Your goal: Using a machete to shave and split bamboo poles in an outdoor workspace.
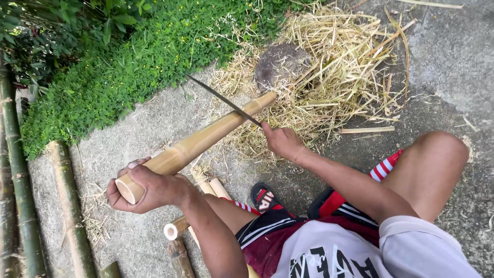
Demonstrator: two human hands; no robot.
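The left hand (149,188) is closed around the near, cut end of a pale bamboo pole (198,144), fingers wrapped over the top and the round cut face showing just below the thumb. The pole slants up and away from this hand, its far end resting on a dark, rounded stone (280,64) that sits in a heap of dry straw-coloured shavings (334,77).

The right hand (280,141) is clenched on the handle of a long, thin blade (221,99) — the handle itself is hidden inside the fist. The blade runs up and to the left from this hand and crosses over the pole near its far end; whether the edge touches the bamboo or sits just above it cannot be told. So the pole lies between the two hands, gripped by one at its near end and crossed by the blade just beside the other.

Below the left forearm, shorter cut bamboo pieces (177,226) lie on the concrete ground (154,118). Green, weathered bamboo stalks (67,206) lie along the left edge — beside a bank of low green plants (128,62).
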